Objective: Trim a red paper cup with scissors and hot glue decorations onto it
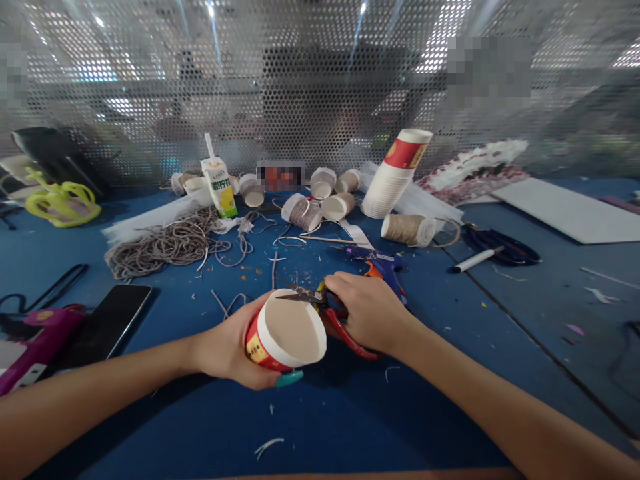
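My left hand is wrapped round a red and white paper cup, its opening tilted toward me. The fingers on the cup's far side are hidden. Red-handled scissors are in my right hand, fingers closed round the grips. The dark blades point left and lie at the cup's far rim; whether they cut into it I cannot tell. Just beyond my right hand lies a blue glue gun. Bits of grey cord and white trimmings are scattered around the cup.
Behind are a heap of grey cord, a drink carton, a leaning stack of paper cups and several cord-wrapped cups. A black phone and magenta glue gun lie left. On the right are a white marker and white board.
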Demonstrator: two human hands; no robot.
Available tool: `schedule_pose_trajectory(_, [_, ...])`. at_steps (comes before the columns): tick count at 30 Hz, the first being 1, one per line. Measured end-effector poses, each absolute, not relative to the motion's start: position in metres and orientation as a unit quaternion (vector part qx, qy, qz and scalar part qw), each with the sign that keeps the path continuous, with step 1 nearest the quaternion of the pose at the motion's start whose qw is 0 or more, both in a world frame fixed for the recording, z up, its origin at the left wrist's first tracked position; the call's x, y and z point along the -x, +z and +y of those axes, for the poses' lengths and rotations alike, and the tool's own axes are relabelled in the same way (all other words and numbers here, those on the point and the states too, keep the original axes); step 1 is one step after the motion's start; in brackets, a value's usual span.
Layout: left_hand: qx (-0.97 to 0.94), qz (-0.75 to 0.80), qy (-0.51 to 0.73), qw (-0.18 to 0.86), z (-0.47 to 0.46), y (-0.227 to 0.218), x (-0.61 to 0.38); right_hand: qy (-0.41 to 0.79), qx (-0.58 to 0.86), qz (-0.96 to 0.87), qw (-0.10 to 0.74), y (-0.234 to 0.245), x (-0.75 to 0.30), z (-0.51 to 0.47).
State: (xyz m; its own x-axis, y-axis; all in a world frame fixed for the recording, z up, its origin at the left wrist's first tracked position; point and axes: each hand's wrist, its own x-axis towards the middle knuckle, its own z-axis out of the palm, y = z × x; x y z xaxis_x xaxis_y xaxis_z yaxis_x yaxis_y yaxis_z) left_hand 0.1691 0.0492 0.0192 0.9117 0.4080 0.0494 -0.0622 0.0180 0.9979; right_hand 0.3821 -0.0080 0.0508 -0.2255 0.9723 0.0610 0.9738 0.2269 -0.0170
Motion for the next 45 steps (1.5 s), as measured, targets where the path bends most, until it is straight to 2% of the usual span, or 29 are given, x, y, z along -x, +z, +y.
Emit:
schedule_pose_trajectory(14, [-0.671, 0.119, 0.128, 0.721, 0.0511, 0.0235, -0.1681, -0.015, 0.634, -0.773, -0.027, 0.0493, -0.3782, -0.0092])
schedule_pose_trajectory(31, [-0.645, 0.12, 0.097, 0.748, 0.052, 0.0249, -0.1685, -0.006, 0.618, -0.785, -0.032, 0.0523, -0.3755, -0.0106])
schedule_pose_trajectory(37, [-0.642, 0.1, 0.11, 0.752, 0.053, 0.0227, -0.1674, 0.005, 0.626, -0.778, -0.054, 0.051, -0.3764, -0.01])
schedule_pose_trajectory(45, [-0.599, 0.115, 0.152, 0.777, 0.0528, 0.0207, -0.1675, 0.007, 0.647, -0.761, -0.042, 0.0494, -0.3791, -0.0048])
